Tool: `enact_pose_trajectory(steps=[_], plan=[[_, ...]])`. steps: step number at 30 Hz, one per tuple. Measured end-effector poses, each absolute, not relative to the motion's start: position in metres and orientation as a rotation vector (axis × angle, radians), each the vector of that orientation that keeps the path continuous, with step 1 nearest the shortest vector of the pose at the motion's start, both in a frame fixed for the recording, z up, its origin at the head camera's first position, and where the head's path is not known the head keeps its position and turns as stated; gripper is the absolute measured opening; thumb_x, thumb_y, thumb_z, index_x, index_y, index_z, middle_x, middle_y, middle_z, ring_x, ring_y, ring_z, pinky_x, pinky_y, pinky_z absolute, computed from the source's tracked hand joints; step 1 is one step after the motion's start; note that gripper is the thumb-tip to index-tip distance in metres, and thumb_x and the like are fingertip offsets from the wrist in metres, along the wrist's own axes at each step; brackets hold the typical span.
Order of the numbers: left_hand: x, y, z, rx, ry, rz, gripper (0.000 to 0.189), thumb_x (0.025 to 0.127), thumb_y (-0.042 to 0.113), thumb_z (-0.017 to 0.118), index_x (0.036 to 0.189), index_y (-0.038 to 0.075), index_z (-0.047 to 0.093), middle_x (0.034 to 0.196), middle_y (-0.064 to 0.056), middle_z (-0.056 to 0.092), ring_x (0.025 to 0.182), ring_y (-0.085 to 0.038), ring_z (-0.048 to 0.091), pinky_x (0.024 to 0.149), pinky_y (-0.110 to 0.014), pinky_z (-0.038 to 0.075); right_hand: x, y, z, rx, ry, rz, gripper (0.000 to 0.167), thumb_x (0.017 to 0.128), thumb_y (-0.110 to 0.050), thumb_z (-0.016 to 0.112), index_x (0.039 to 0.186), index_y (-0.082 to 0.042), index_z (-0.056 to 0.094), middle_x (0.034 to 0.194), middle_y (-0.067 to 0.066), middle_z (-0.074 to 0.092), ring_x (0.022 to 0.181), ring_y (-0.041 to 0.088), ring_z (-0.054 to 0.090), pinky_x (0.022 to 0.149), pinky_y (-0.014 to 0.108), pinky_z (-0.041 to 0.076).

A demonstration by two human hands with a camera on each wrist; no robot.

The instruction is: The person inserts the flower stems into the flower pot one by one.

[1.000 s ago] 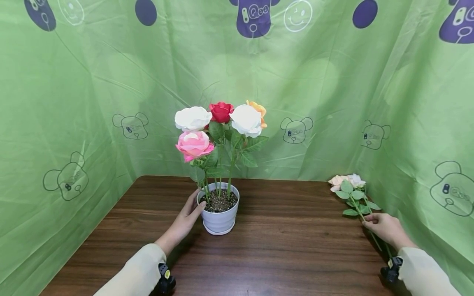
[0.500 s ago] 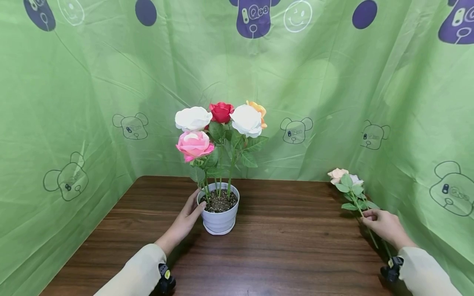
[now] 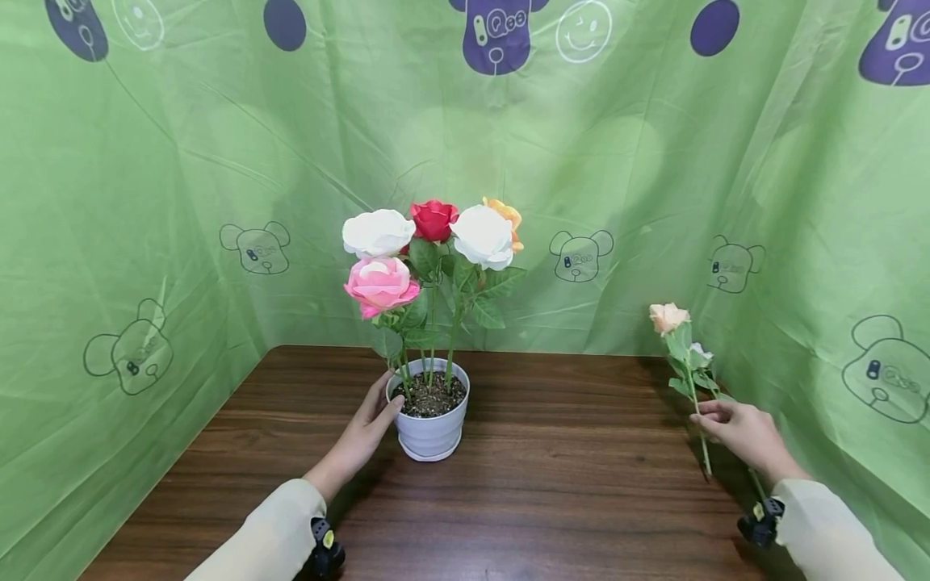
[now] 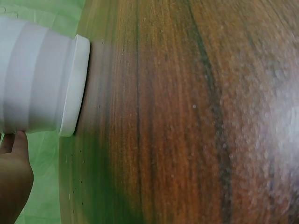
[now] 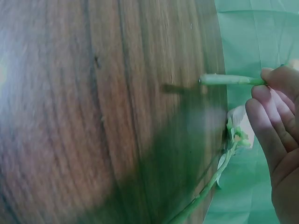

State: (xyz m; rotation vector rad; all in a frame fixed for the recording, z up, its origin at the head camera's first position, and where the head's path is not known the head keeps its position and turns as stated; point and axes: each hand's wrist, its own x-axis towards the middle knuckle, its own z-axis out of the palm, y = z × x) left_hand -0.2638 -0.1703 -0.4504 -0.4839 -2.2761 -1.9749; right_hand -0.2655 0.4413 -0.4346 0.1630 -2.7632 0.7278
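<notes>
My left hand (image 3: 369, 421) holds the left side of a white ribbed flowerpot (image 3: 430, 436), thumb at the rim. In the left wrist view, fingertips meet the wall of the pot (image 4: 42, 77). My right hand (image 3: 747, 436) pinches the green stem of a peach rose (image 3: 669, 318), tilted up with its head high and its stem end low. The cut stem end (image 5: 224, 79) sticks out past thumb and fingers in the right wrist view, above its shadow on the wood. Behind the right hand lies another, pale rose (image 3: 701, 353), its stem partly hidden.
Soil (image 3: 430, 395) fills the pot, with upright white, pink (image 3: 381, 286), red (image 3: 434, 220) and orange roses. The pot stands on a saucer (image 3: 430, 456) on the brown wooden table (image 3: 567, 484). A green printed cloth (image 3: 617, 161) surrounds the table's back and sides.
My right hand has raised the peach rose from beside the pale one, tipped it more upright and shifted slightly left. The left hand and pot have stayed put.
</notes>
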Motion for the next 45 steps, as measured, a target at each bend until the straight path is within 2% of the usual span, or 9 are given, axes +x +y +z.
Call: enact_pose_trajectory(steps=[4,15,24,35,38,41,45], plan=[[-0.264,-0.170,-0.451,-0.491,-2.273,-1.973,0.064,0.107,0.024,0.050,0.159,0.007,0.017,0.161,-0.021,0.026,0.147,-0.031,0.024,0.117,-0.045,0.022,-0.267,0.434,-0.432,0.168,-2.742,0.743,0.042,0.095,-0.040,0.070,0.112,-0.001,0.072,0.089,0.005,0.076,0.068,0.008,0.066,0.059,0.026,0.048],[-0.265,-0.172,-0.452,-0.486,-2.290,-1.970,0.064,0.108,0.026,0.049,0.160,0.009,0.017,0.162,-0.019,0.024,0.148,-0.031,0.022,0.118,-0.046,0.022,-0.273,0.412,-0.420,0.249,-2.606,0.698,0.031,0.094,-0.028,0.073,0.111,-0.003,0.073,0.091,0.007,0.076,0.076,0.001,0.064,0.062,0.024,0.050],[-0.265,-0.171,-0.451,-0.472,-2.289,-1.972,0.064,0.108,0.026,0.050,0.160,0.009,0.017,0.161,-0.020,0.025,0.148,-0.031,0.022,0.118,-0.047,0.022,-0.279,0.398,-0.416,0.333,-2.524,0.708,0.027,0.091,-0.022,0.077,0.108,-0.002,0.073,0.087,0.006,0.075,0.075,-0.006,0.062,0.060,0.018,0.049],[-0.263,-0.171,-0.450,-0.457,-2.303,-1.975,0.064,0.107,0.027,0.050,0.160,0.010,0.017,0.162,-0.020,0.022,0.149,-0.032,0.020,0.118,-0.047,0.021,-0.282,0.367,-0.403,0.375,-2.515,0.785,0.030,0.093,-0.023,0.075,0.113,-0.001,0.071,0.089,0.006,0.076,0.078,-0.003,0.065,0.062,0.016,0.051],[-0.264,-0.171,-0.450,-0.457,-2.306,-1.968,0.064,0.107,0.027,0.050,0.160,0.010,0.017,0.162,-0.020,0.021,0.149,-0.032,0.019,0.118,-0.047,0.020,-0.283,0.357,-0.398,0.389,-2.498,0.793,0.029,0.093,-0.024,0.075,0.111,-0.001,0.072,0.090,0.006,0.076,0.081,0.001,0.067,0.065,0.012,0.051],[-0.264,-0.171,-0.450,-0.456,-2.305,-1.968,0.064,0.107,0.027,0.050,0.160,0.011,0.017,0.162,-0.020,0.021,0.149,-0.032,0.018,0.119,-0.047,0.020,-0.283,0.346,-0.393,0.403,-2.491,0.813,0.029,0.094,-0.025,0.074,0.110,-0.001,0.072,0.092,0.006,0.076,0.085,0.012,0.070,0.070,0.010,0.049],[-0.264,-0.171,-0.450,-0.453,-2.302,-1.973,0.064,0.107,0.026,0.050,0.160,0.011,0.017,0.162,-0.020,0.021,0.149,-0.032,0.018,0.119,-0.047,0.020,-0.284,0.333,-0.385,0.431,-2.478,0.855,0.029,0.095,-0.027,0.073,0.109,-0.002,0.072,0.096,0.008,0.075,0.086,0.013,0.070,0.073,0.009,0.049]])
